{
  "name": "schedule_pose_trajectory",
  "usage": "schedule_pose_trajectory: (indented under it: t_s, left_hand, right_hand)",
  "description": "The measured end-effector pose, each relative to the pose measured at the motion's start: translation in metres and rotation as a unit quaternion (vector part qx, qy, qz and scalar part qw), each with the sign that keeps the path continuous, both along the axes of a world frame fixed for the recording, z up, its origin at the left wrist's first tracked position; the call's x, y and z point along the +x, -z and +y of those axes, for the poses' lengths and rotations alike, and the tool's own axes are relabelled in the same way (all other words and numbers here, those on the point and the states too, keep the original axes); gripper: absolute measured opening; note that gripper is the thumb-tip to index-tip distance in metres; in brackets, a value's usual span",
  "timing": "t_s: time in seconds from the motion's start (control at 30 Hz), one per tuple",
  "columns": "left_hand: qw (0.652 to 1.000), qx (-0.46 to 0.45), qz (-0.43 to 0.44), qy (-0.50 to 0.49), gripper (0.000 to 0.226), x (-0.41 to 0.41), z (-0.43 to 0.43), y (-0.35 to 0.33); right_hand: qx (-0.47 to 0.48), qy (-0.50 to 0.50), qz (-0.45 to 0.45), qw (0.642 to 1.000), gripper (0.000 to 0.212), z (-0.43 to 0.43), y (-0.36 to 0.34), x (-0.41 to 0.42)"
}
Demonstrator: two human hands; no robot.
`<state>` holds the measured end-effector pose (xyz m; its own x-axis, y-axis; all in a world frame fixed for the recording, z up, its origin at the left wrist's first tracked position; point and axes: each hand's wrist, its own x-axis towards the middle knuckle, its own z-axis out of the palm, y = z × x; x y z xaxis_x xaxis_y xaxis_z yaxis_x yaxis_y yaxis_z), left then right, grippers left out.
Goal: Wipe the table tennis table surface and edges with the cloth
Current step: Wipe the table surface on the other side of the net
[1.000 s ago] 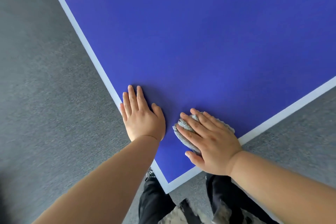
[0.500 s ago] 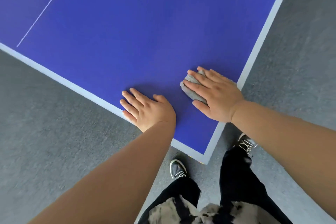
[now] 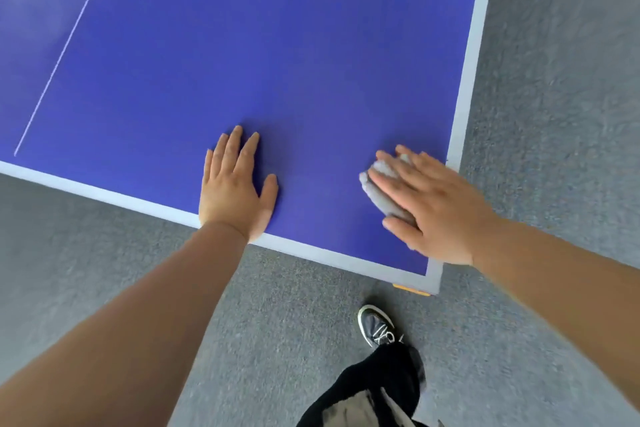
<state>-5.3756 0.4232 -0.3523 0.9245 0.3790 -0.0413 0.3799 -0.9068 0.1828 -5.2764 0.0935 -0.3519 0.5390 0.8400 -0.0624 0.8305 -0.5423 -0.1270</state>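
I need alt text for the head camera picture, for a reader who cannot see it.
The right hand presses a crumpled grey cloth onto the blue table tennis table near its pale-edged corner, while the left hand rests flat on the surface by the near edge. Below are grey carpet and one dark shoe.

Grey cloth (image 3: pixel 382 189) bunched, seemingly, near blue table's (image 3: pixel 277 45) corner.

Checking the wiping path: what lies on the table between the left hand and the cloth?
Nothing: in the head view, only bare blue table surface separates the left hand from the cloth.
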Motion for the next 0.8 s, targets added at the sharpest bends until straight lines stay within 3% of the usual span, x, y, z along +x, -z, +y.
schedule_pose_trajectory:
  t_s: [0.07, 0.13, 0.3, 0.43, 0.67, 0.8]
  left_hand:
    - [1.000, -0.001, -0.001, -0.001, 0.075, 0.000, 0.001, 0.000]
    - [1.000, -0.004, 0.001, 0.000, 0.076, 0.001, 0.000, -0.002]
    - [1.000, -0.009, -0.004, 0.006, 0.076, 0.000, -0.001, -0.003]
    - [1.000, -0.004, 0.006, 0.010, 0.077, 0.002, -0.001, -0.003]
    - [1.000, 0.007, 0.018, 0.013, 0.079, 0.002, 0.003, -0.003]
    - [0.999, 0.007, 0.030, 0.020, 0.076, 0.002, 0.004, -0.001]
  right_hand:
    - [-0.004, 0.129, 0.002, 0.992, 0.070, 0.020, -0.003, 0.008]
    - [0.000, 0.197, 0.000, 0.980, 0.071, 0.041, -0.004, -0.019]
    - [0.032, 0.069, 0.047, 0.996, 0.070, 0.061, 0.001, -0.130]
    - [-0.036, 0.022, 0.042, 0.998, 0.074, 0.040, -0.001, -0.092]
    - [-0.040, 0.312, 0.038, 0.949, 0.080, 0.088, -0.010, -0.050]
    - [-0.015, 0.161, 0.030, 0.986, 0.073, 0.125, -0.006, -0.106]
